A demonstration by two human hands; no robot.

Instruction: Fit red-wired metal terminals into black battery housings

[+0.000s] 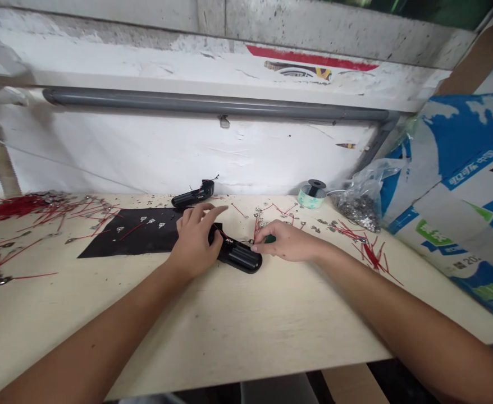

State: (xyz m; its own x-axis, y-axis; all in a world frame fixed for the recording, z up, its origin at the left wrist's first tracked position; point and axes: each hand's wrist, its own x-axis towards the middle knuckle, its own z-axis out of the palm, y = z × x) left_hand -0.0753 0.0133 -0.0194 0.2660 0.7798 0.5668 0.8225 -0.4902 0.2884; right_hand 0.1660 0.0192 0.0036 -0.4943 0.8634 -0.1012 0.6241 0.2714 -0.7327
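The left hand (198, 238) gripped an elongated black plastic casing (241, 256) on the pale wooden tabletop (213, 331); the right hand (286, 241) was pinched closed at its right end, contents unclear. A grey pipe (213, 105) crossed the white wall (145, 148).

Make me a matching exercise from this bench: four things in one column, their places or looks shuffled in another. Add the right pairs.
Column one:
1. left hand
2. pipe
3. bag
4. mat

Column two:
A. grey, along the wall
B. black, under some metal tabs
C. touching the casing
D. clear, beside the tape

Right pairs: 1-C, 2-A, 3-D, 4-B
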